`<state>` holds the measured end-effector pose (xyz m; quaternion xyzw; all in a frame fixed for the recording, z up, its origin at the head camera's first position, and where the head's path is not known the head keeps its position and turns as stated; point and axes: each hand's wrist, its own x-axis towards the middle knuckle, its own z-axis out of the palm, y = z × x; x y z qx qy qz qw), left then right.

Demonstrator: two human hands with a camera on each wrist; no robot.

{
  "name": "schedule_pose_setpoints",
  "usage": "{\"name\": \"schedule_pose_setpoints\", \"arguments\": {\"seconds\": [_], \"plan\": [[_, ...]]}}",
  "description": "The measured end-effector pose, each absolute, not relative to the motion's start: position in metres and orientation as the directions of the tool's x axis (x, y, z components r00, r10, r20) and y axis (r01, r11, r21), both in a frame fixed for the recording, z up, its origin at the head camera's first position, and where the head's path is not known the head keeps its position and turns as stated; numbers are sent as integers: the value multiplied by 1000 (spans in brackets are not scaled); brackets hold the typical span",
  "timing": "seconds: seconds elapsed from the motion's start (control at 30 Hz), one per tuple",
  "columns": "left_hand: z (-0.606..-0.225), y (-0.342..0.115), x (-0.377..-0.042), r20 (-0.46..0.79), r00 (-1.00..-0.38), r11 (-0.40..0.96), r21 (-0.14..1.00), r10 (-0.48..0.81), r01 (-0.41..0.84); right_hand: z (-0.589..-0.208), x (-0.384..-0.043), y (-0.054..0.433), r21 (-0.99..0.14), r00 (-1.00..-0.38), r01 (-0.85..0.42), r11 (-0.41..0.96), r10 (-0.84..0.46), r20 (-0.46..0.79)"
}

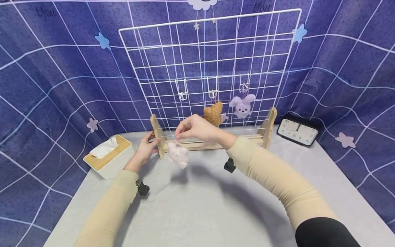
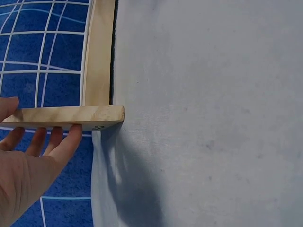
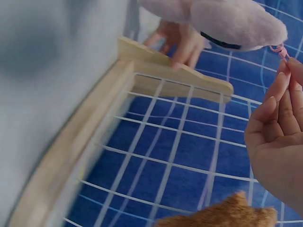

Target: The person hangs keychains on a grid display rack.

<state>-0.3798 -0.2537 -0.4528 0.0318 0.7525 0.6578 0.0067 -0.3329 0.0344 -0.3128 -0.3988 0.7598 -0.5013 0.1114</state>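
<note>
My right hand [image 1: 199, 128] pinches the pink loop of a pale pink plush charm [image 1: 178, 155], which hangs in front of the rack's left end. In the right wrist view the plush [image 3: 227, 21] is cut off by the top edge, and its loop [image 3: 281, 50] runs to my fingertips. My left hand [image 1: 144, 150] holds the wooden side piece [image 1: 157, 137] of the rack; the left wrist view shows thumb and fingers on opposite faces of that wood [image 2: 71, 113]. A white wire grid [image 1: 177, 65] rises from the wooden stand.
Three white hooks sit on the grid; the left hook [image 1: 182, 96] bears nothing. A brown plush [image 1: 213, 113], partly behind my right hand, and a lilac bunny plush [image 1: 242, 107] hang from the others. A tissue box [image 1: 108, 157] stands left, a black clock [image 1: 297, 130] right.
</note>
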Motion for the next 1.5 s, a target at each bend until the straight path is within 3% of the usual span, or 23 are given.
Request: {"name": "schedule_pose_setpoints", "arguments": {"seconds": [0.27,0.57,0.83,1.07,1.5], "plan": [[-451,-252,-378,50,-997,150,987,52,57,-279,-336,37,-839,-669,-521,159,-686,286],[-447,-252,-374,29,-998,140,990,53,36,-260,-338,40,-889,-730,-447,101,-616,297],[-447,-250,-373,35,-998,152,988,48,41,-245,-345,46,-835,-752,-521,179,-560,349],[-449,-251,-375,43,-998,138,989,51,49,-238,-352,46,-860,-783,-492,139,-503,366],[-449,-251,-375,45,-998,104,993,53,50,-237,-357,41,-850,-824,-494,184,-410,390]]}}
